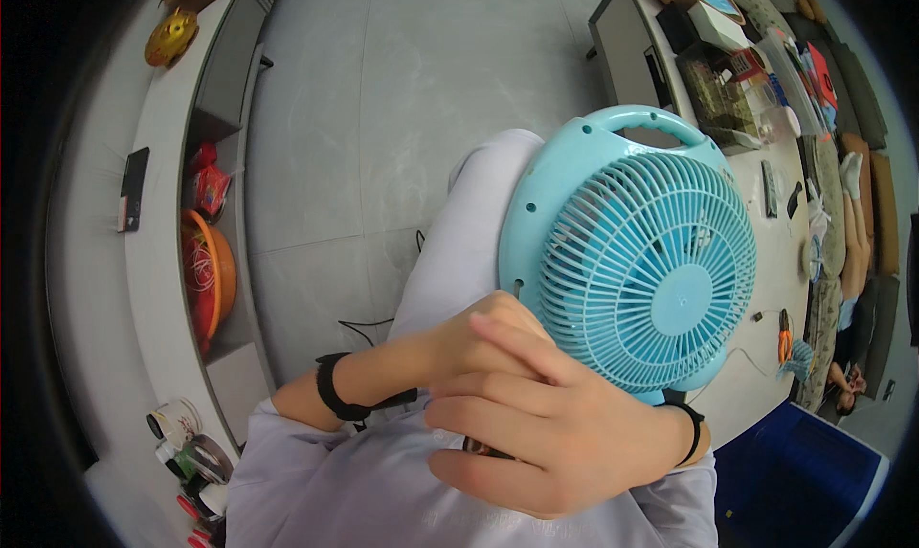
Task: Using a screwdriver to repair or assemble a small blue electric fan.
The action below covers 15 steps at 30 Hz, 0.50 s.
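Both of my hands are close together at the lower left edge of a light blue round fan (682, 299). My left hand (483, 333) has its fingers curled in, and whatever they hold is hidden. My right hand (550, 428) crosses in front of it, its fingers stretched out and spread. A small dark object (490, 449) shows between two of the right hand's fingers, too little visible to name. The fan's slatted grille faces up, and its handle (651, 122) points away from me. It rests by my leg (469, 223), overlapping the table.
On the right, a pale table (766, 357) bears orange-handled pliers (785, 342), a remote control (769, 189) and a clear box (718, 93). A low cabinet (153, 203) on the left holds an orange basin (222, 275). Behind the table, another person's legs (855, 232) show.
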Each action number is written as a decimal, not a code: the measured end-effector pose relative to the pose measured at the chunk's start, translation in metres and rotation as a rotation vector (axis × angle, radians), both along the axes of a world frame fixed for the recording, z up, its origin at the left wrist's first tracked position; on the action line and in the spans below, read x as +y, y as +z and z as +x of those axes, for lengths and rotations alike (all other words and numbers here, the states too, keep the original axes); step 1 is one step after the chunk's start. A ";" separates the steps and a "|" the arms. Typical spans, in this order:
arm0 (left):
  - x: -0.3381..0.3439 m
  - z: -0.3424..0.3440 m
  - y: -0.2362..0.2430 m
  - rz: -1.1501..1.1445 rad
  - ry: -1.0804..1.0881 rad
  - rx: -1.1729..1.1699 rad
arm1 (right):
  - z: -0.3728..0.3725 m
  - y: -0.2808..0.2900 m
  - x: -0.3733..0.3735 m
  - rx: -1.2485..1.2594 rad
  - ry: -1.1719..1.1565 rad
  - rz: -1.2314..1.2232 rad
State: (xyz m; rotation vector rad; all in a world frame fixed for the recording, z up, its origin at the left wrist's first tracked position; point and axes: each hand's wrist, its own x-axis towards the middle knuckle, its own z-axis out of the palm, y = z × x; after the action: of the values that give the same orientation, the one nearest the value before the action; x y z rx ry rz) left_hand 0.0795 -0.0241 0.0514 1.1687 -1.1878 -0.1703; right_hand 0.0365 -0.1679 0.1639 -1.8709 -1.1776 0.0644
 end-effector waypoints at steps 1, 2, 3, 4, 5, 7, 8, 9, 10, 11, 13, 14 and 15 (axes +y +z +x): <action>0.001 0.004 0.005 0.048 -0.016 -0.041 | 0.000 0.002 0.001 -0.027 -0.050 -0.017; -0.001 0.004 0.002 0.045 0.002 -0.032 | 0.000 0.002 0.002 -0.054 -0.100 -0.035; -0.003 0.004 -0.001 -0.013 0.054 -0.024 | -0.001 0.000 0.005 -0.045 -0.082 -0.039; -0.004 0.003 -0.004 -0.069 0.109 -0.017 | -0.003 -0.003 0.008 -0.075 -0.137 -0.035; -0.006 -0.010 -0.009 -0.078 0.118 -0.009 | -0.004 -0.005 0.009 -0.108 -0.202 -0.039; -0.013 -0.047 -0.012 0.074 0.662 0.154 | -0.003 -0.004 0.010 -0.132 -0.213 -0.064; -0.016 -0.048 -0.015 0.067 0.665 0.169 | -0.004 -0.003 0.010 -0.164 -0.232 -0.079; -0.019 -0.048 -0.019 0.044 0.615 0.184 | -0.004 0.000 0.010 -0.155 -0.228 -0.091; -0.022 -0.046 -0.021 0.020 0.565 0.198 | -0.004 0.003 0.010 -0.177 -0.263 -0.117; -0.023 -0.044 -0.022 0.002 0.523 0.209 | -0.004 0.004 0.012 -0.200 -0.292 -0.136; -0.024 -0.038 -0.022 -0.034 0.442 0.224 | 0.005 -0.023 0.025 -0.368 -0.356 0.050; -0.024 -0.036 -0.020 -0.052 0.403 0.229 | 0.009 -0.032 0.029 -0.540 -0.427 0.246; -0.021 -0.032 -0.005 -0.042 0.483 0.213 | 0.007 -0.029 0.030 -0.532 -0.416 0.249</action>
State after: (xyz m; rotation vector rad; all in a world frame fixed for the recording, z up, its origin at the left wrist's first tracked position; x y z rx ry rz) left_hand 0.0475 -0.0448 0.0462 1.3308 -0.6959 0.0953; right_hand 0.0439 -0.1379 0.1346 -1.9205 -1.0436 -0.8165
